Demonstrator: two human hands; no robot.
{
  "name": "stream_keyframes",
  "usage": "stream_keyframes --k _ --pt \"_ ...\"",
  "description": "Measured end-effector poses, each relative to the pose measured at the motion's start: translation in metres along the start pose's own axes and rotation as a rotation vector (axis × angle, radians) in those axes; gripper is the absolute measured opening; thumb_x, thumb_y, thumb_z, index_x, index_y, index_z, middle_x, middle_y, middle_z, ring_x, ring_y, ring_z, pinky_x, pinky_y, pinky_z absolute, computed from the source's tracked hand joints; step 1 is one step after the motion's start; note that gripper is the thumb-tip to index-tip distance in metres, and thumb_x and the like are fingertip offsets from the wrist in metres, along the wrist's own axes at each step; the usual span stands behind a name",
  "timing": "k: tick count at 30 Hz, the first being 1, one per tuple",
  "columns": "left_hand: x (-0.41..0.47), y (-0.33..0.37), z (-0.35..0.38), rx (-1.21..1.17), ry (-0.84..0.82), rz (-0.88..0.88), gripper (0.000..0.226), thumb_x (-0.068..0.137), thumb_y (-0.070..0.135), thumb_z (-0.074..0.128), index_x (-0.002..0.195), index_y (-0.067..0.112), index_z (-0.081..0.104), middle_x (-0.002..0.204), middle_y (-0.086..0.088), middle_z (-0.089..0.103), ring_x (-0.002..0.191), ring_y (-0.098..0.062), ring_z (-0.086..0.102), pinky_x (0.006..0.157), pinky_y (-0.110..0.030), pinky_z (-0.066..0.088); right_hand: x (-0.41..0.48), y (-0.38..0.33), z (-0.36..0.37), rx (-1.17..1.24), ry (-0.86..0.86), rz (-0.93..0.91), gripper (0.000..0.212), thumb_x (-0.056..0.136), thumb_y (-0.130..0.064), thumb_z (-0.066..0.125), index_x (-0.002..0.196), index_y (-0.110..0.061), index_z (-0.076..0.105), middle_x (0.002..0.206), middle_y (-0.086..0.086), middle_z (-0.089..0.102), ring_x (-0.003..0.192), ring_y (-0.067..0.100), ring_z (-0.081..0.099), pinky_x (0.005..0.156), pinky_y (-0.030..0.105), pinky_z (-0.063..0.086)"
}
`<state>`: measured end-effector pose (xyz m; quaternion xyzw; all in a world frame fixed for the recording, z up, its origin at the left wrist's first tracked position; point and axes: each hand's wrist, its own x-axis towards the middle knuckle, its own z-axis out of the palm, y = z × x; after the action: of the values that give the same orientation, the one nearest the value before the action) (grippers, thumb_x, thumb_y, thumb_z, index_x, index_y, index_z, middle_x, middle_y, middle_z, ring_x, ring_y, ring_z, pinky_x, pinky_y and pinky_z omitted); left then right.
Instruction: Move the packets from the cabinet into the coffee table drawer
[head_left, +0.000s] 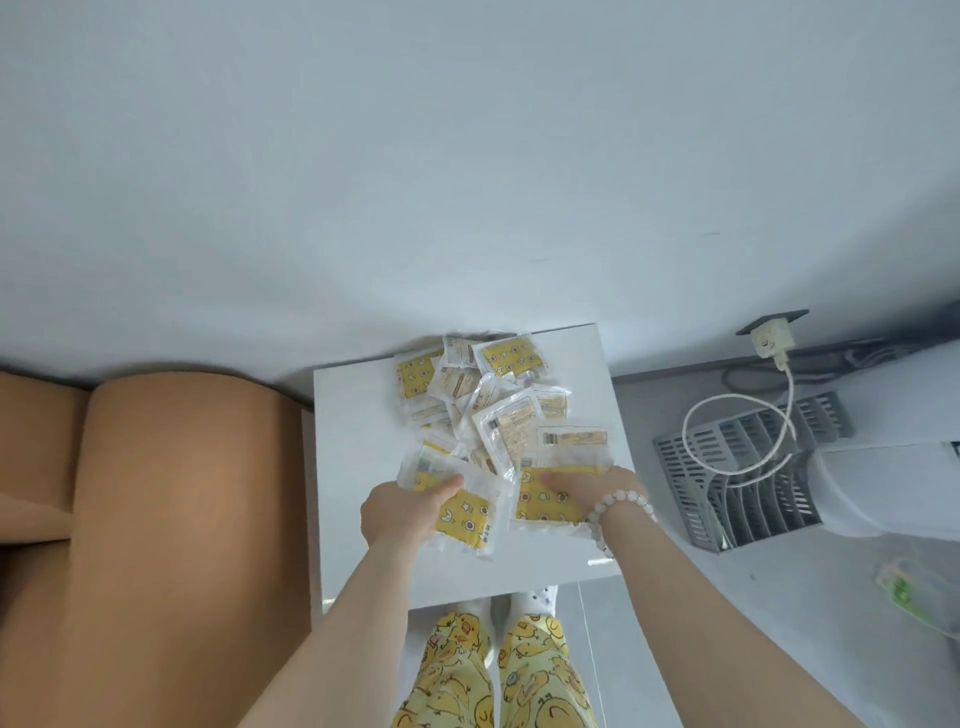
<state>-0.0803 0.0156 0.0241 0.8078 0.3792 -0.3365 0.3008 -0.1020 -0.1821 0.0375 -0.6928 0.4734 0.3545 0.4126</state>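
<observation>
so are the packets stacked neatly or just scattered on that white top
Scattered: the packets lie in a loose, overlapping heap on the white top, turned different ways.

I see a white counter (343, 457) set against the far wall. On it lies a loose heap of packets (483, 410), spread from the far edge to past the middle. Some are printed yellow, others clear with tan contents, all overlapping. The two nearest show yellow, side by side
</observation>
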Motion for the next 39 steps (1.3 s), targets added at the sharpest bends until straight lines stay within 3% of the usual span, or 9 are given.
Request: stream_keyframes --k 8,12,17,21,25,29,33,37,39 --pt "-0.073 0.082 -0.049 -0.080 -0.069 0.255 0.046 0.071 0.050 0.075 0.066 0.012 0.050 0.062 -0.001 0.054 0.057 -0.015 0.054 0.053 -0.024 0.043 -0.070 -0.036 -0.060 0.253 0.099 -0.074 0.035 0.068 -0.037 0.080 0.076 -0.014 0.056 0.085 0.006 0.064 0.080 0.023 0.062 0.083 0.034 0.053" --pt "-0.113 0.117 -0.056 -0.096 -0.171 0.407 0.045 0.066 0.048 0.079 0.080 0.008 0.065 0.082 -0.004 0.071 0.077 -0.022 0.069 0.075 -0.033 0.054 -0.105 -0.040 -0.093 0.386 0.160 -0.111 0.044 0.067 -0.036 0.080 0.096 -0.009 0.059 0.098 0.008 0.066 0.090 0.024 0.064 0.085 0.035 0.052" --pt "-0.169 0.178 -0.063 -0.029 -0.238 0.598 0.041 0.070 0.046 0.077 0.084 0.010 0.063 0.079 0.000 0.063 0.073 -0.017 0.062 0.054 -0.022 0.044 -0.142 -0.039 -0.143 0.621 0.257 -0.135 0.055 0.059 -0.039 0.083 0.098 -0.009 0.059 0.099 0.007 0.066 0.091 0.023 0.065 0.087 0.036 0.054" --pt "-0.206 0.205 -0.050 0.055 -0.297 0.734 0.039 0.071 0.045 0.076 0.081 0.010 0.064 0.078 0.000 0.065 0.077 -0.020 0.064 0.064 -0.026 0.050 -0.168 -0.023 -0.186 0.762 0.338 -0.141 0.070 0.050 -0.040 0.086 0.108 -0.009 0.061 0.097 0.005 0.069 0.089 0.020 0.067 0.086 0.034 0.055" --pt "-0.248 0.217 -0.021 0.157 -0.403 0.864 0.041 0.069 0.045 0.079 0.086 0.010 0.064 0.084 -0.003 0.067 0.081 -0.022 0.065 0.076 -0.031 0.055 -0.178 0.014 -0.215 0.955 0.437 -0.163 0.101 0.018 -0.048 0.082 0.108 -0.009 0.060 0.098 0.005 0.069 0.088 0.022 0.068 0.085 0.038 0.056" --pt "-0.288 0.212 0.015 0.267 -0.479 0.971 0.045 0.067 0.048 0.080 0.091 0.013 0.064 0.091 -0.004 0.068 0.085 -0.022 0.065 0.080 -0.032 0.055 -0.196 0.067 -0.224 1.069 0.536 -0.090 0.071 0.050 -0.041 0.088 0.104 -0.007 0.057 0.103 0.009 0.068 0.093 0.024 0.067 0.089 0.039 0.054" --pt "-0.339 0.196 0.049 0.376 -0.550 1.064 0.036 0.066 0.046 0.082 0.079 0.018 0.062 0.096 -0.005 0.070 0.088 -0.023 0.067 0.083 -0.033 0.055 -0.217 0.123 -0.232 1.211 0.602 -0.087 0.088 0.036 -0.046 0.088 0.111 -0.010 0.061 0.098 0.007 0.070 0.091 0.024 0.068 0.087 0.040 0.055" --pt "-0.394 0.168 0.087 0.472 -0.636 1.103 0.080 0.046 0.059 0.085 0.107 0.010 0.066 0.105 -0.009 0.071 0.097 -0.028 0.068 0.086 -0.040 0.055 -0.256 0.180 -0.239 1.334 0.688 -0.084 0.086 0.057 -0.044 0.085 0.128 -0.007 0.053 0.120 0.007 0.061 0.112 0.028 0.060 0.074 0.028 0.053" --pt "-0.422 0.147 0.108 0.488 -0.677 1.140 0.076 0.050 0.055 0.086 0.105 0.008 0.065 0.103 -0.008 0.070 0.096 -0.027 0.068 0.084 -0.036 0.055 -0.271 0.215 -0.238 1.357 0.719 -0.055 0.111 0.038 -0.059 0.082 0.133 -0.012 0.051 0.123 0.005 0.060 0.115 0.028 0.058 0.082 0.031 0.053"
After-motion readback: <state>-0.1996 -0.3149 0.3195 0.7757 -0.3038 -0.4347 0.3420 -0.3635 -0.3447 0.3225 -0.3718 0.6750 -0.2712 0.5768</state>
